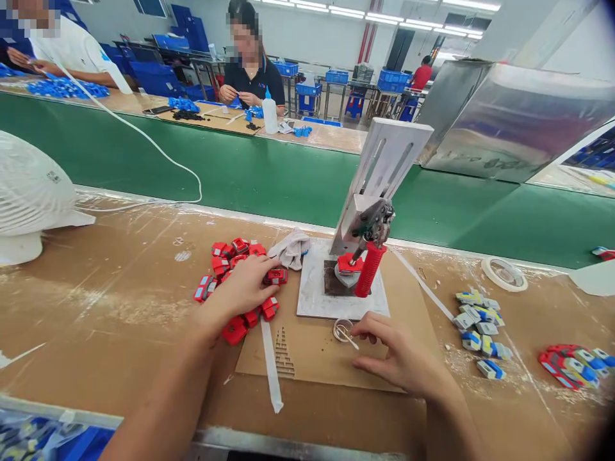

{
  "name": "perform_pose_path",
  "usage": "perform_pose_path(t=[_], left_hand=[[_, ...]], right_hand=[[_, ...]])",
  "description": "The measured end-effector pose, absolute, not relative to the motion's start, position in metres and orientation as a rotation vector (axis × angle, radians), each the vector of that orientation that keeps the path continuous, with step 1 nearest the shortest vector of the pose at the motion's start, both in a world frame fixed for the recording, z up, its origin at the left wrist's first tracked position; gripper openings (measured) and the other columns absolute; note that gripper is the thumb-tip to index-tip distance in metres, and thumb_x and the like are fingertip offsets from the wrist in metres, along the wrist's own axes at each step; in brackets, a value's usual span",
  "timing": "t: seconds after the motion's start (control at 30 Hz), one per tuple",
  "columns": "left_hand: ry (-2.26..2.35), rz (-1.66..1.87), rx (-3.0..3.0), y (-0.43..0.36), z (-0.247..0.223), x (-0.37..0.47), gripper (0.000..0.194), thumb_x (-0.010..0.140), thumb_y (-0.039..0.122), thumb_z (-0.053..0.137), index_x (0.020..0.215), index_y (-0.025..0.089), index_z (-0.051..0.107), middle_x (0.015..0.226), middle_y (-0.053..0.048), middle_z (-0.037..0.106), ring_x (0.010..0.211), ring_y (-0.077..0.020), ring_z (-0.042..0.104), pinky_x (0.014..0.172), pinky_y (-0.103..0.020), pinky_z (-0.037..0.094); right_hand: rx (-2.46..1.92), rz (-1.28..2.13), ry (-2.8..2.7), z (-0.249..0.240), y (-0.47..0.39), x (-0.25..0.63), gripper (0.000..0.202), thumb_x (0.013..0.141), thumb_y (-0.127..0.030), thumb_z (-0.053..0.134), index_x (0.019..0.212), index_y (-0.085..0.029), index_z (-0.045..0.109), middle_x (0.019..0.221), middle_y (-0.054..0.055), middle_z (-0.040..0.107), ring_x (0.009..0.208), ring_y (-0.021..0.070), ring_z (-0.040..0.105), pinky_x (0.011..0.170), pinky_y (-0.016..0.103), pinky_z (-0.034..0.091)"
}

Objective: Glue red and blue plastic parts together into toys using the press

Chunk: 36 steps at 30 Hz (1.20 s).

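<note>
Left grip (243, 282): palm down over the red blocks (234, 330), your thumb and fingers on either side of one of them; whether they are clenched on it, you cannot tell from this view.
Left forearm: rises from the lower edge and slants to your right, across the front of the desk (139, 301).
Right grip (403, 352): released, your thumb and curled fingers held apart just beside the small dish, the forearm reaching in from lower right.
Small dish (336, 332): on the brown board (317, 365) in front of you, a white stick (350, 340) inside it leaning over the rim toward your right fingers.
Red blocks: heaped on the desk, left of the metal plate (312, 298).
Clamp (377, 221): stands on that plate, its tip down at a single red block (349, 262).
Blue crate (93, 444): below the desk edge at lower left, with grey, yellow and blue pieces and clear film in it.
Squeeze bottle (270, 116): white, blue-tipped, upright on the far desk (331, 136); its fill is unclear.
</note>
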<state>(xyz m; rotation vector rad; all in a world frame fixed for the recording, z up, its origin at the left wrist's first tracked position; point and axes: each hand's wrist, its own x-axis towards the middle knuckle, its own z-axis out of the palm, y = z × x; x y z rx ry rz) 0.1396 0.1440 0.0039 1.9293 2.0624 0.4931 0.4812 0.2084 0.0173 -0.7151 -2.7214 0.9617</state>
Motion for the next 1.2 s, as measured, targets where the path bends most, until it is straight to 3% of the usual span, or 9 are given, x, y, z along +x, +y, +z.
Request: perform_pose_path(t=[0.13,0.3,0.53,0.7,0.83,1.2], left_hand=[[2.113,0.494,1.892,0.145,-0.003,0.147,0.025,0.086,0.031,0.061,0.104,0.018,0.074,0.102,-0.013,0.074,0.101,-0.0348,0.066,0.091,-0.049,0.051],[2.12,0.593,1.815,0.139,-0.003,0.146,0.023,0.089,0.028,0.062,0.107,0.019,0.074,0.101,-0.01,0.072,0.099,-0.0303,0.068,0.091,-0.044,0.051],[1.988,1.233,1.779,0.125,0.015,0.156,0.017,0.089,0.026,0.068,0.104,0.02,0.073,0.105,-0.006,0.065,0.097,-0.022,0.066,0.087,-0.035,0.053],[1.406,1.654,1.523,0.116,0.023,0.171,0.018,0.09,0.017,0.069,0.105,0.025,0.064,0.107,-0.003,0.067,0.094,-0.0165,0.067,0.078,-0.028,0.056],[1.173,1.707,1.403,0.11,0.024,0.177,0.015,0.091,0.012,0.068,0.097,0.025,0.062,0.112,-0.003,0.07,0.093,-0.0137,0.068,0.075,-0.024,0.056],[1.167,1.778,1.704,0.109,0.031,0.176,0.02,0.077,0.008,0.078,0.089,0.021,0.069,0.106,-0.008,0.075,0.094,-0.0177,0.073,0.077,-0.027,0.059]], right_hand=[[-0.643,0.957,-2.714,0.01,0.209,0.479,0.006,0.094,-0.024,0.067,0.099,-0.022,0.065,0.094,0.004,0.068,0.082,0.0183,0.064,0.072,0.029,0.05],[-0.612,1.0,-2.68,0.009,0.208,0.478,0.006,0.094,-0.019,0.066,0.099,-0.022,0.063,0.093,0.004,0.066,0.081,0.0165,0.062,0.07,0.027,0.048],[-0.611,1.07,-2.661,0.009,0.21,0.481,0.008,0.095,-0.02,0.066,0.102,-0.023,0.064,0.093,0.004,0.066,0.08,0.0162,0.06,0.069,0.026,0.049],[-0.584,1.036,-2.644,0.009,0.211,0.48,0.009,0.094,-0.019,0.066,0.101,-0.024,0.063,0.091,0.003,0.066,0.077,0.0158,0.06,0.067,0.026,0.049],[-0.567,1.026,-2.643,0.011,0.21,0.48,0.012,0.094,-0.019,0.067,0.104,-0.025,0.063,0.091,0.002,0.066,0.078,0.0155,0.062,0.067,0.025,0.049],[-0.499,0.964,-2.605,0.015,0.207,0.476,0.014,0.092,-0.017,0.067,0.103,-0.025,0.063,0.089,0.002,0.066,0.08,0.0155,0.063,0.067,0.024,0.051]])
